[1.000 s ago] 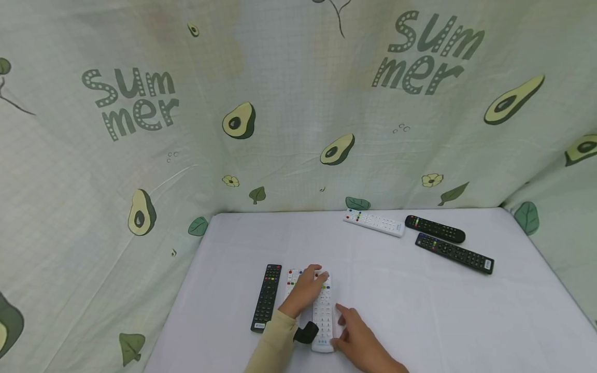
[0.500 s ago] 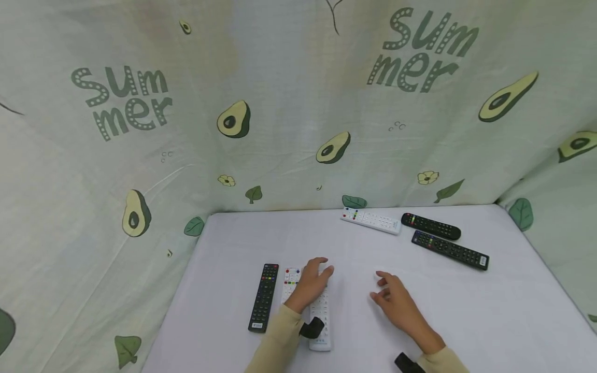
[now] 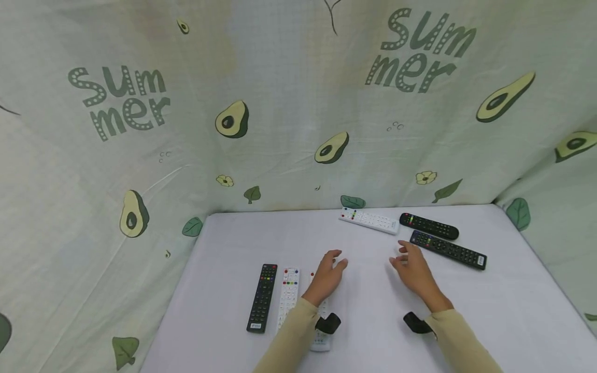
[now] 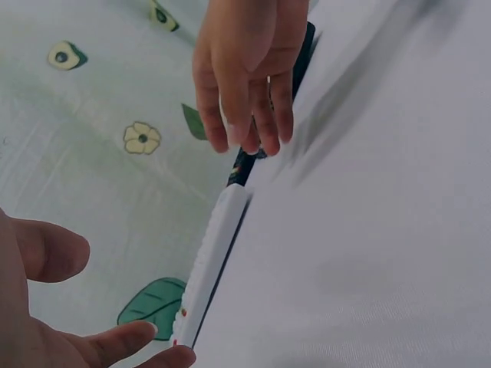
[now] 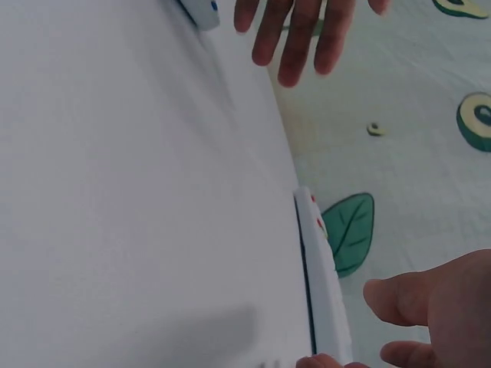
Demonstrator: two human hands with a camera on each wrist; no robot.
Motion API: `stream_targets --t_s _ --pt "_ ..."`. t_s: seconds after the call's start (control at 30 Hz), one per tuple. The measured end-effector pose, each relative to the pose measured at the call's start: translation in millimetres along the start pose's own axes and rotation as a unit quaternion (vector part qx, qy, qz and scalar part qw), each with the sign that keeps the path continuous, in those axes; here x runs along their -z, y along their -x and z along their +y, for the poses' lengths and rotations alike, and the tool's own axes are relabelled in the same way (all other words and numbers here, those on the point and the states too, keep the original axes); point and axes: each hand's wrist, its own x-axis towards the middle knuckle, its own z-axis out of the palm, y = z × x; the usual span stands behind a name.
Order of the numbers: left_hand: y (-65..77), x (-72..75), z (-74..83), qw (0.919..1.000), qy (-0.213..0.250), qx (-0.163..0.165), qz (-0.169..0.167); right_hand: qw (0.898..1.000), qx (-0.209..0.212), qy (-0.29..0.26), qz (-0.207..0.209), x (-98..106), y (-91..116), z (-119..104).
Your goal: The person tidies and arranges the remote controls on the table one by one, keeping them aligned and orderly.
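Both hands are above the table, fingers relaxed and holding nothing. My left hand (image 3: 327,275) hovers past the top end of a white remote control (image 3: 320,343), partly hidden by its forearm. Left of that lie a second white remote control (image 3: 288,292), its lower end behind the sleeve, and a black remote control (image 3: 263,299). My right hand (image 3: 414,272) is just in front of a long black remote control (image 3: 449,250). Behind that are a round-ended black remote control (image 3: 429,226) and a white remote control (image 3: 370,221), which also shows between the hands in the left wrist view.
The white-covered table (image 3: 368,321) ends at the back against a hanging cloth (image 3: 280,155) printed with avocados, leaves and lettering. The cloth also runs along the left and right sides. A black wrist camera (image 3: 328,324) sits on the left sleeve, another (image 3: 416,323) on the right.
My right hand has left the side of the nearer white remote control and moved right and back. My left hand has come off that remote control and shifted right and back.
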Motion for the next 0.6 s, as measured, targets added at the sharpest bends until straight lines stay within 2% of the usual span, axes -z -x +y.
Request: stream_targets --t_s 0.27,0.6 --pt "-15.6 -11.4 12.3 0.9987 0.044 0.021 0.017 1.0 -0.012 0.007 0.026 6 -36 2" --pt "-35.6 -19.5 17.6 0.9949 0.081 0.035 0.049 0.997 -0.048 0.063 0.006 8 -64 -6"
